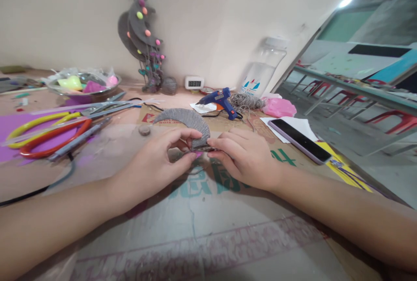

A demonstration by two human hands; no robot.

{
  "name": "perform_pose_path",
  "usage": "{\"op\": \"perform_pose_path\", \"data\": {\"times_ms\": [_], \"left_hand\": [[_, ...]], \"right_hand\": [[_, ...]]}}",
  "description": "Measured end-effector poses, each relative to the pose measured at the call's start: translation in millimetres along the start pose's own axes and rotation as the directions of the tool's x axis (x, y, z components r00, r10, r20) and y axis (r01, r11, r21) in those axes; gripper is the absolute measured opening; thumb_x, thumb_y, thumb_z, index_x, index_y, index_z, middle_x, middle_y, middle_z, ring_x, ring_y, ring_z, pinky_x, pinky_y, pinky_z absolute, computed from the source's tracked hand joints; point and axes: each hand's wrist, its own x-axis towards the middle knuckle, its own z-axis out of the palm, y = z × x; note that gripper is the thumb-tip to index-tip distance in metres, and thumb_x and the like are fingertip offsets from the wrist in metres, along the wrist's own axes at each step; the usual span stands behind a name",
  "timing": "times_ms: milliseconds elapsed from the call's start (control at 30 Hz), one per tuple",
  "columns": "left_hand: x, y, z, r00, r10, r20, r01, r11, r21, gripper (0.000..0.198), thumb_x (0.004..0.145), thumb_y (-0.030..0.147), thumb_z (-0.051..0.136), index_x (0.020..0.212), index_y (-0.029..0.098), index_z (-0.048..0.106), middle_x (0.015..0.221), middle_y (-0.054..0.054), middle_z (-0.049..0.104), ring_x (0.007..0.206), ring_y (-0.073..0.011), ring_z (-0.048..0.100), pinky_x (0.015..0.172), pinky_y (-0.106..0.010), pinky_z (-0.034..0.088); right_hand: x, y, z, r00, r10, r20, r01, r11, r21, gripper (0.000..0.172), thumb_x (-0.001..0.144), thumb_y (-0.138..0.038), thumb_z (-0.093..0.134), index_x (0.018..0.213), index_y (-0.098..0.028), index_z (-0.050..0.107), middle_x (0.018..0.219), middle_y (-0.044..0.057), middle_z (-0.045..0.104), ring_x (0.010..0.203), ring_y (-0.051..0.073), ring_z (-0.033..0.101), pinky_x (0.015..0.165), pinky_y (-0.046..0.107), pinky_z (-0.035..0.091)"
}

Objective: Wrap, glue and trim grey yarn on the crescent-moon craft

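Observation:
A grey yarn-wrapped crescent [187, 120] lies on the cardboard-covered table [202, 211]. My left hand [159, 159] pinches the crescent's near right end between thumb and forefinger. My right hand [244, 157] meets it from the right, fingers closed on the same end, where a thin strand of yarn runs. Both forearms rest low over the table.
Large scissors with yellow and red handles [48, 135] and glue sticks lie at left. A bowl of bright pompoms [83, 83] sits behind them. A blue glue gun [220, 100], grey yarn pile [247, 100], phone [298, 140], finished grey moon decoration [143, 38] and plastic jar [263, 70] stand beyond.

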Motion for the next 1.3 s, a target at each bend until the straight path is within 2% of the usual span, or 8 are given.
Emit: {"op": "perform_pose_path", "data": {"times_ms": [367,733,967,1300], "left_hand": [[-1.3,-3.8,2.0,0.999,0.039,-0.005,-0.039,0.999,0.005,0.027,0.082,0.023,0.059,0.109,0.024,0.057,0.097,0.001,0.065,0.083,-0.0118,0.059,0.073,-0.024,0.050],[-1.1,-3.9,2.5,0.999,0.042,-0.013,-0.042,0.999,-0.018,0.026,0.083,0.024,0.059,0.109,0.023,0.058,0.096,0.001,0.066,0.080,-0.0111,0.059,0.070,-0.023,0.049],[-0.7,-5.8,2.6,0.998,0.045,-0.033,-0.045,0.999,-0.005,0.026,0.082,0.025,0.060,0.108,0.023,0.058,0.091,0.002,0.065,0.077,-0.0111,0.060,0.069,-0.023,0.049],[-0.6,-7.3,2.9,0.998,0.062,-0.022,-0.061,0.997,0.037,0.026,0.082,0.024,0.059,0.108,0.024,0.058,0.096,0.001,0.065,0.081,-0.0124,0.059,0.072,-0.024,0.049]], "right_hand": [[2.2,-4.6,-4.7,0.999,-0.033,0.008,0.034,0.995,-0.095,0.019,0.091,-0.026,0.047,0.090,-0.014,0.062,0.070,0.001,0.061,0.063,0.013,0.049,0.056,0.026,0.035],[1.6,-1.3,-0.7,0.999,0.024,-0.038,-0.022,0.999,0.038,0.017,0.089,-0.026,0.051,0.092,-0.011,0.059,0.072,0.003,0.062,0.066,0.014,0.053,0.058,0.026,0.037],[2.2,-2.0,-1.0,0.999,0.026,-0.023,-0.025,0.999,0.036,0.017,0.090,-0.026,0.049,0.091,-0.013,0.060,0.070,0.003,0.062,0.064,0.013,0.052,0.057,0.025,0.036],[1.8,-1.2,-1.2,1.000,0.003,-0.015,-0.003,0.999,0.039,0.018,0.090,-0.025,0.050,0.090,-0.011,0.061,0.071,0.003,0.062,0.063,0.013,0.052,0.056,0.025,0.036]]}}
